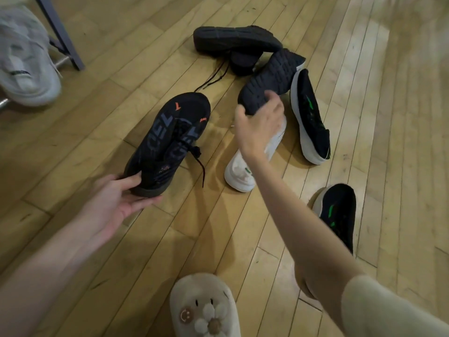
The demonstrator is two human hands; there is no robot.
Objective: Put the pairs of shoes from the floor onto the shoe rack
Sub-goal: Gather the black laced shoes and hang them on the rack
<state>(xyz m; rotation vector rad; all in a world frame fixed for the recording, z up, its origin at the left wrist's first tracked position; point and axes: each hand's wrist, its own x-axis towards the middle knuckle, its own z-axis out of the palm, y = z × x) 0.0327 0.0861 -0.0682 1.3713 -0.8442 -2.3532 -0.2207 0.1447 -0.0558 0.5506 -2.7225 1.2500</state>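
My left hand (114,199) grips the heel of a dark navy sneaker (170,139) with orange marks and grey lettering, its lace hanging loose. My right hand (257,125) grips the end of an upturned shoe with a dark treaded sole (269,79) in the pile. Under that hand lies a white sneaker (243,173). A black sneaker with green marks and a white sole (311,117) lies on its side to the right, and its match (340,212) sits lower right behind my forearm. A black shoe (233,40) lies sole-up at the back.
The shoe rack's dark metal leg (60,32) stands at the top left, with a white sneaker (24,62) on a low bar there. My foot in a fluffy cream slipper (204,307) is at the bottom centre. Wooden floor (109,69) lies all around the pile.
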